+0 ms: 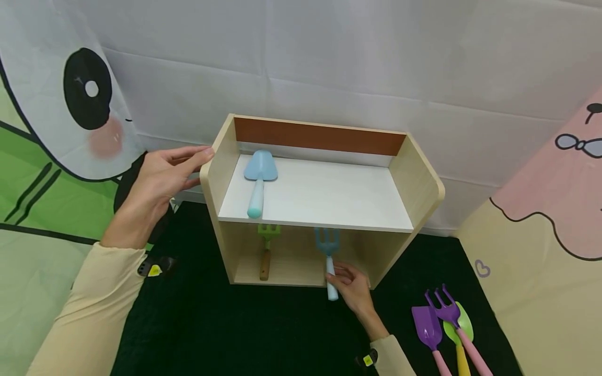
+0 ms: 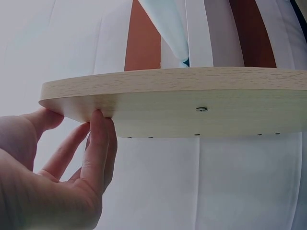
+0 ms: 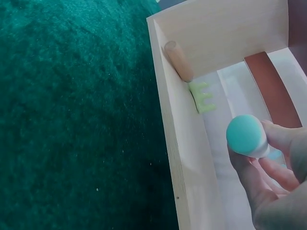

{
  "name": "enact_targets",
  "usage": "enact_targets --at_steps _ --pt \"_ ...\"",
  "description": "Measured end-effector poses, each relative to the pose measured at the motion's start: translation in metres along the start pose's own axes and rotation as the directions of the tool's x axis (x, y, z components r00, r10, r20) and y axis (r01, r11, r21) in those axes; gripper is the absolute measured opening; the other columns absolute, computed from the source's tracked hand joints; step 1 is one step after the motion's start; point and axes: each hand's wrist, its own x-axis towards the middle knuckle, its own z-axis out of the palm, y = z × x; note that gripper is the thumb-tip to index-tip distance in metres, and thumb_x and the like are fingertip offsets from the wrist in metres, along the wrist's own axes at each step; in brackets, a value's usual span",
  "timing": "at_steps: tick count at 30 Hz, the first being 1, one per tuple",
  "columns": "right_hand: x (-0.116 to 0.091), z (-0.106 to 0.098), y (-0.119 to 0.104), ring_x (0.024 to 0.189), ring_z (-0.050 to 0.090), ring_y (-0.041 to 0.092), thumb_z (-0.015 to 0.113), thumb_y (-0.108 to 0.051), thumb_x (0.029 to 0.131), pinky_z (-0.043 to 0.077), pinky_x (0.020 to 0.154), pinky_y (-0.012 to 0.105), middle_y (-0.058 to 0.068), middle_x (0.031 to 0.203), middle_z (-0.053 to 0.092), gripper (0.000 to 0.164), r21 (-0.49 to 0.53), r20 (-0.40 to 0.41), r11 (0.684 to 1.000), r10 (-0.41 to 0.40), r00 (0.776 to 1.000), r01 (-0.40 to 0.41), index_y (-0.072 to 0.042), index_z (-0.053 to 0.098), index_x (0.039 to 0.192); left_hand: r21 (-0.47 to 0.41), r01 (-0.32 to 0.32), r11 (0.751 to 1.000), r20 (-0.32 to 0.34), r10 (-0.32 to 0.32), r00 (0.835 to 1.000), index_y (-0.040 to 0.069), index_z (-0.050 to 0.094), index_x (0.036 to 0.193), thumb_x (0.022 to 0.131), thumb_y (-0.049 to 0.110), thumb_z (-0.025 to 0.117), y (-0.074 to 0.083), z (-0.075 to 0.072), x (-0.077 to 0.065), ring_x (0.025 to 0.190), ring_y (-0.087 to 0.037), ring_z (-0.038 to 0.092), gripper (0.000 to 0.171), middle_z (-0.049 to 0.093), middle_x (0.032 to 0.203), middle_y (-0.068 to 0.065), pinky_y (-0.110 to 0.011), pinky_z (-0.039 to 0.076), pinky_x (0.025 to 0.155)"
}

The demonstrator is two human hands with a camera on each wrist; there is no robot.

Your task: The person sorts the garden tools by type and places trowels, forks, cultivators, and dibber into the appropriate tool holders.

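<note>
My right hand (image 1: 350,287) pinches the pale handle of a blue garden fork (image 1: 331,266), its tines pointing into the lower compartment of a small wooden shelf (image 1: 301,278). In the right wrist view, the turquoise handle end (image 3: 245,135) faces the camera between thumb and fingers. My left hand (image 1: 164,175) rests its fingertips against the shelf's left side panel (image 2: 158,108). A green garden fork (image 1: 265,256) with a brown handle leans inside the lower compartment, left of the blue one. On the white upper shelf board (image 1: 329,188) lies a blue trowel (image 1: 259,169).
At the right, a purple spade (image 1: 427,326), a purple fork (image 1: 449,312) and a green trowel (image 1: 465,321) lie together on the dark green cloth (image 1: 211,329). A white sheet (image 1: 329,62) hangs behind the shelf, with printed cartoon panels at both sides.
</note>
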Motion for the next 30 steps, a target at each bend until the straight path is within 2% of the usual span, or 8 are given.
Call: enact_targets --at_steps 9,18,22,27,30 --pt "0.01 0.01 0.001 0.1 0.065 0.027 0.074 -0.019 0.084 0.055 0.081 0.03 0.017 0.115 0.063 0.045 -0.033 0.016 0.999 -0.021 1.0 0.021 -0.002 0.059 0.122 0.003 0.005 1.0 -0.001 -0.005 1.0 0.025 0.057 0.133 0.073 0.066 0.063 -0.001 -0.001 0.0 0.125 -0.026 0.043 0.074 0.045 0.141 -0.007 -0.046 0.043 0.101" --pt "0.019 0.017 -0.001 0.104 0.063 0.028 0.073 -0.018 0.085 0.054 0.087 0.035 0.018 0.119 0.061 0.046 -0.035 0.044 0.999 0.028 0.999 -0.026 -0.001 0.057 0.124 0.006 0.005 1.0 0.001 -0.005 1.0 0.025 0.056 0.133 0.073 0.066 0.063 -0.001 -0.001 0.0 0.124 -0.025 0.044 0.073 0.045 0.141 -0.007 -0.046 0.043 0.101" --pt "0.019 0.019 -0.012 0.106 0.061 0.031 0.071 -0.013 0.086 0.053 0.088 0.038 0.022 0.119 0.059 0.045 -0.026 0.075 0.999 0.039 0.996 -0.038 0.003 0.054 0.125 -0.001 0.002 1.0 0.002 -0.002 1.0 0.025 0.057 0.133 0.073 0.066 0.063 -0.001 -0.001 0.0 0.123 -0.025 0.045 0.073 0.045 0.14 -0.007 -0.046 0.043 0.101" --pt "0.015 0.023 -0.027 0.105 0.061 0.032 0.069 -0.012 0.088 0.053 0.087 0.038 0.025 0.119 0.058 0.044 -0.063 0.087 0.997 0.042 0.995 -0.037 0.006 0.053 0.125 -0.001 0.004 1.0 0.004 -0.004 1.0 0.025 0.057 0.133 0.073 0.066 0.063 -0.001 0.0 0.0 0.122 -0.024 0.045 0.073 0.046 0.14 -0.007 -0.045 0.043 0.101" --pt "0.016 0.027 -0.027 0.105 0.061 0.033 0.069 -0.012 0.088 0.053 0.087 0.04 0.026 0.118 0.058 0.044 -0.069 0.088 0.997 0.047 0.995 -0.041 0.006 0.053 0.125 -0.001 0.005 1.0 0.003 -0.005 1.0 0.025 0.057 0.133 0.073 0.066 0.063 0.0 0.0 0.0 0.122 -0.024 0.045 0.073 0.046 0.14 -0.007 -0.045 0.044 0.101"
